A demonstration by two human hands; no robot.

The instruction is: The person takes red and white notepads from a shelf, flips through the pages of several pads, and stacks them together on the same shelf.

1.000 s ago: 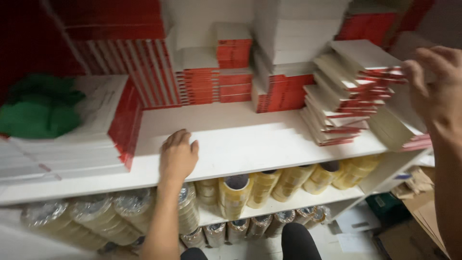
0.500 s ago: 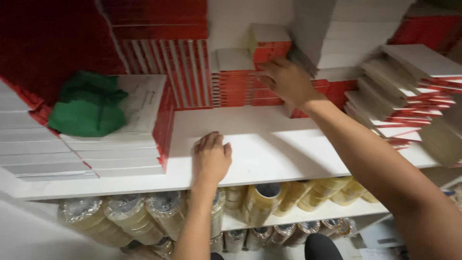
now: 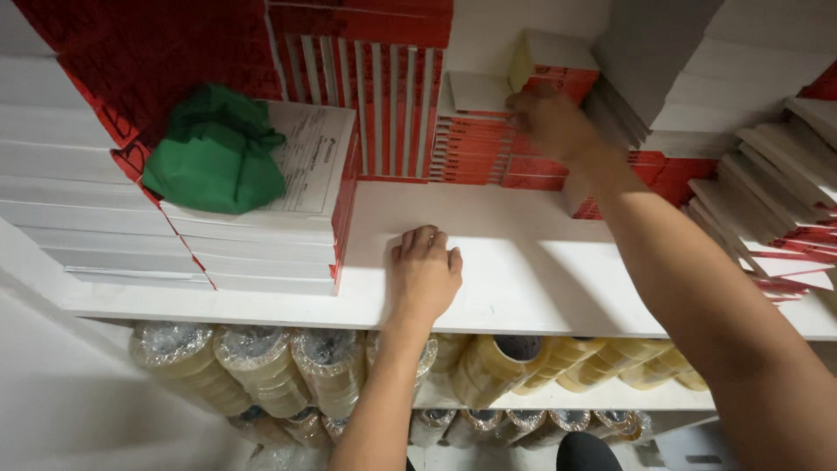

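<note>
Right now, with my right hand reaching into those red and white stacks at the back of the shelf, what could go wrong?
The right hand touches a small back stack; tugging could topple it. The forearm passes close to the fanned stack, which might slide off the shelf.

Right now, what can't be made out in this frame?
- Head view: right hand is motion-blurred; whether it grips the red-and-white stack is unclear.
- Left hand lies palm-down on the white shelf; its palm is hidden.
- Tape rolls are partly hidden by the shelf.
</note>
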